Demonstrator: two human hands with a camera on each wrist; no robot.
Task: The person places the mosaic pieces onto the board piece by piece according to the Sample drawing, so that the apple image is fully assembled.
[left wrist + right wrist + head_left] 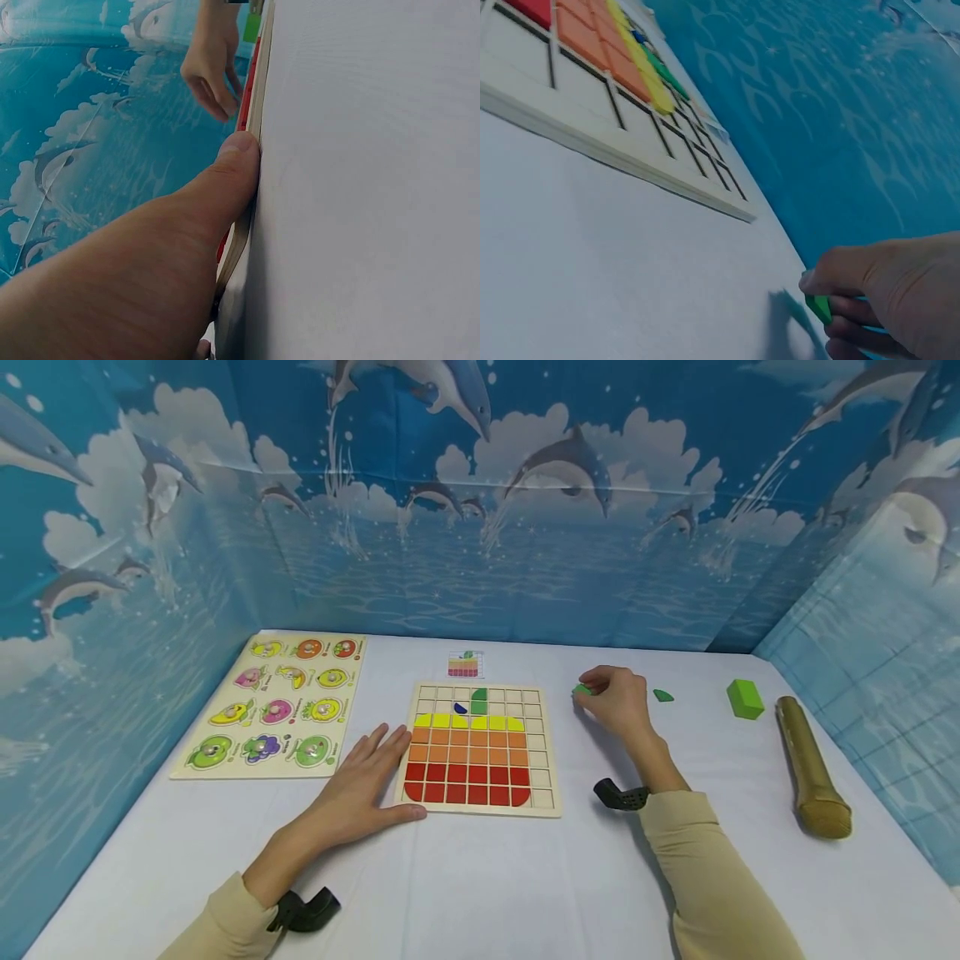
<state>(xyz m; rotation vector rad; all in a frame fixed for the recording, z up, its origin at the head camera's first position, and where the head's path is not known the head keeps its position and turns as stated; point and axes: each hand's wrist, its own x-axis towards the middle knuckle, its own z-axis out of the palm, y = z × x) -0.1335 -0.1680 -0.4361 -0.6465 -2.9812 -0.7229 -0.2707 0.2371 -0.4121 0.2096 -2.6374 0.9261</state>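
Observation:
A wooden grid board (pixel 542 760) lies mid-table, its cells filled with red, orange and yellow tiles, two green tiles (pixel 478 702) and a small dark blue piece (pixel 461 708). My left hand (pixel 360 789) rests at the board's left side, fingers spread, with the thumb (pixel 238 146) along its near edge. To the right of the board, my right hand (pixel 618 700) pinches a small green tile (pixel 819 306) between thumb and fingers, low over the white cloth. Fingers partly hide that tile. Another green piece (pixel 663 695) lies on the cloth just right of this hand.
A small picture card (pixel 466 665) sits behind the board. On the left lies a fruit puzzle board (pixel 258 768). A green block (pixel 745 699) and a gold microphone (pixel 813 777) are at the right. Dolphin-printed curtains (pixel 480 568) enclose the table's back and sides.

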